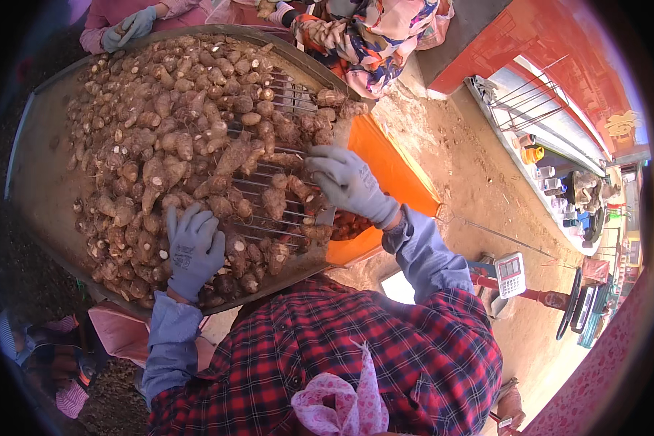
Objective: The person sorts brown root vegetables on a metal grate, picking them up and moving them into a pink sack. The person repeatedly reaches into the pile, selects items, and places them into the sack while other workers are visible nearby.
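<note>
A heap of brown, hairy taro corms (163, 136) covers a large sorting table with a metal rim (38, 141). My left hand (196, 250), in a grey glove, rests palm down on the near side of the heap, its fingers apart. Parallel metal bars (250, 191) form a grate at the table's right part, with several corms lying on it. Over the right end of the grate is my right hand (349, 182), also gloved, its fingers bent close to some corms. Its palm is hidden. Below that end, an orange container (395, 163) has corms in it.
Across the table are a co-worker's gloved hands (128, 30) and another person's patterned sleeve (319, 35). A pink chair (120, 332) stands at the near left. To the right are a scale with a keypad (509, 275) and a ledge holding several jars (545, 174).
</note>
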`<state>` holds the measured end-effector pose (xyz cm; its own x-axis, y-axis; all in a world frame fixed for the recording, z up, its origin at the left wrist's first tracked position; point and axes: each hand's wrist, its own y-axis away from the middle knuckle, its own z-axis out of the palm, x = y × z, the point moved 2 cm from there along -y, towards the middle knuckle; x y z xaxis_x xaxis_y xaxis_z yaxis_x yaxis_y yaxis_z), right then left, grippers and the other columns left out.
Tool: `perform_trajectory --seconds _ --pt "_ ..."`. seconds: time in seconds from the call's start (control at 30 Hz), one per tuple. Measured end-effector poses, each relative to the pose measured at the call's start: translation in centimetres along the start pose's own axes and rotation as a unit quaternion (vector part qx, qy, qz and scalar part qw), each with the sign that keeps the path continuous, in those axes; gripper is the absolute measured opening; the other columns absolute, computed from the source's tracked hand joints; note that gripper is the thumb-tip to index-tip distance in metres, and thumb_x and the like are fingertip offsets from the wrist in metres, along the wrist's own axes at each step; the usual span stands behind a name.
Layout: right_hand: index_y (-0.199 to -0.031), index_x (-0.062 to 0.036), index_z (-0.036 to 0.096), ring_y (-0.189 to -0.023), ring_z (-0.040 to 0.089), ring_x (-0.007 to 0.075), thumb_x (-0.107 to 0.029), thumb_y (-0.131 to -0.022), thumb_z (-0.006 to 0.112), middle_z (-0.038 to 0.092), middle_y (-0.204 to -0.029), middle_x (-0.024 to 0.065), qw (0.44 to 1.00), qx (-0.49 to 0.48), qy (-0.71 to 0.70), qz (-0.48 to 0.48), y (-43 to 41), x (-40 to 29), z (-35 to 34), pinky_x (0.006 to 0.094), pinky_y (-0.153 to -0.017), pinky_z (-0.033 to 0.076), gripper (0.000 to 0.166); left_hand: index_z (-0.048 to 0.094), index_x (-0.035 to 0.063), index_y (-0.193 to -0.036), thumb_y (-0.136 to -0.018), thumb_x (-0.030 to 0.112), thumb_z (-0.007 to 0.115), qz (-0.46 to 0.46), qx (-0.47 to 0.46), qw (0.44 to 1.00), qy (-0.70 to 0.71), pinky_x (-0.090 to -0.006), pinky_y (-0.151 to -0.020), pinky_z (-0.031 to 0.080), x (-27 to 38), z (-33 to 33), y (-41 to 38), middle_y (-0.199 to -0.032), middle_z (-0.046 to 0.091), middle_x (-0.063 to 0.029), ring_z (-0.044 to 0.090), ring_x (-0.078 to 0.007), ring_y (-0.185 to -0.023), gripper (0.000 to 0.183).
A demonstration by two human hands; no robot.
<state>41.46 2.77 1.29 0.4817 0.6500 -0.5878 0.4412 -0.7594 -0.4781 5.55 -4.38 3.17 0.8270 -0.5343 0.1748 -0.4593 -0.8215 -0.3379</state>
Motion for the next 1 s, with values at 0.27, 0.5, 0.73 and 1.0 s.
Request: perform_trajectory --seconds 0.27,0.5,0.73,1.0 --pt "-0.119 -0.0064 0.076 -0.100 0.073 0.0216 -0.030 -0.090 0.085 0.078 -0.106 0.0077 0.913 -0.157 -0.075 0.368 -8.7 9.8 1.2 0.0345 -0.097 0.055 0.038 0.072 0.0020 -0.124 -0.103 0.008 0.062 -0.256 0.063 0.900 0.347 -0.0436 -0.095 0.057 3.5 -0.9 -3.5 -0.127 0.071 -0.0157 0.070 -0.0261 -0.109 0.024" --pt "-0.135 -0.0006 0.067 -0.095 0.062 0.0047 -0.014 -0.095 0.082 0.070 -0.104 -0.0036 0.870 0.052 -0.415 0.262 -5.5 -2.2 1.8 0.0241 -0.081 0.052 0.045 0.057 0.0012 -0.144 -0.110 0.019 0.057 -0.350 -0.125 0.498 0.783 -0.0366 -0.087 0.064 8.6 1.5 -6.4 -0.130 0.070 -0.0153 0.074 -0.0249 -0.107 0.038" --pt "-0.162 -0.0033 0.042 -0.154 0.044 0.0305 -0.013 -0.094 0.079 0.044 -0.166 0.0215 0.801 -0.102 -0.568 0.159 -0.9 -6.8 4.5 0.0452 -0.126 0.036 0.078 0.060 0.0031 -0.136 -0.107 0.024 0.065 -0.340 -0.114 0.561 0.746 -0.0363 -0.078 0.062 8.0 0.1 -1.8 -0.111 0.071 -0.0090 0.073 -0.0211 -0.090 0.036" --pt "-0.122 -0.0027 0.070 -0.098 0.066 0.0362 -0.043 -0.081 0.089 0.071 -0.108 0.0138 0.931 -0.057 -0.249 -0.260 -4.6 -16.3 8.1 0.0465 -0.085 0.053 0.061 0.068 0.0079 -0.118 -0.085 0.007 0.073 -0.004 -0.129 0.831 0.542 -0.0401 -0.103 0.054 4.7 -0.2 6.4 -0.130 0.063 -0.0090 0.065 -0.0229 -0.118 0.032"
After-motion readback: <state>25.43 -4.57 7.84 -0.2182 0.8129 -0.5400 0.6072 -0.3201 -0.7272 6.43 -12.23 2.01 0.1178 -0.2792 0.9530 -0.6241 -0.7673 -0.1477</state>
